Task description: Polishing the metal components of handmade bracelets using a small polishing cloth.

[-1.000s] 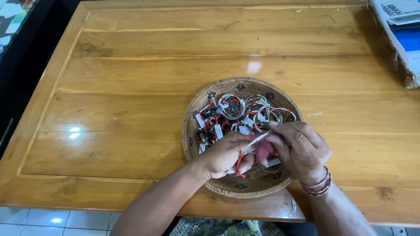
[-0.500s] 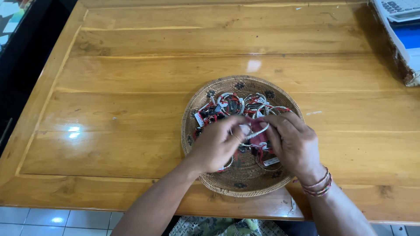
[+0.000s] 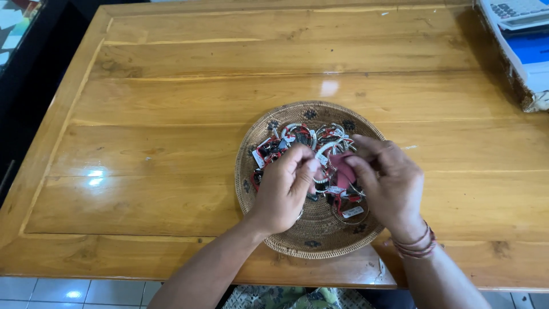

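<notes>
Between our two hands we hold a small dusty-pink piece, soft-looking and roughly rectangular point(image 3: 341, 171), just above the middle of a round woven rattan tray point(image 3: 311, 240). Our right hand point(image 3: 389, 186) pinches the pink piece from its right side, thumb and forefinger closed narrowly on it, the other fingers curled loosely behind. Our left hand point(image 3: 284, 191) comes in from the left with its fingertips point(image 3: 311, 166) drawn together in a tight pinch that meets the pink piece at its left edge; whether those fingers also nip a thin metal ring there we cannot tell, since the knuckles hide it.

Directly beneath and beyond the grip lies a heap of silvery metal bangles tied with red cord and small white tags point(image 3: 303, 137), filling the far half of the tray. Just below the right hand, one thin wire hoop with a white tag point(image 3: 350, 210) rests on the tray's near part, and a red cord runs up from it toward the pinch. The tray's rim shows dark woven flower marks at intervals.

On the right wrist sit a few reddish-brown bracelets point(image 3: 414, 246).

The tray stands on a glossy honey-coloured wooden table point(image 3: 171, 143), near its front edge, with window glare to the left of the grip. Well away, at the far right corner, a white-and-blue stack of papers with a calculator on top point(image 3: 523, 34) lies on the table. Below the table edge pale floor tiles point(image 3: 57, 292) show.
</notes>
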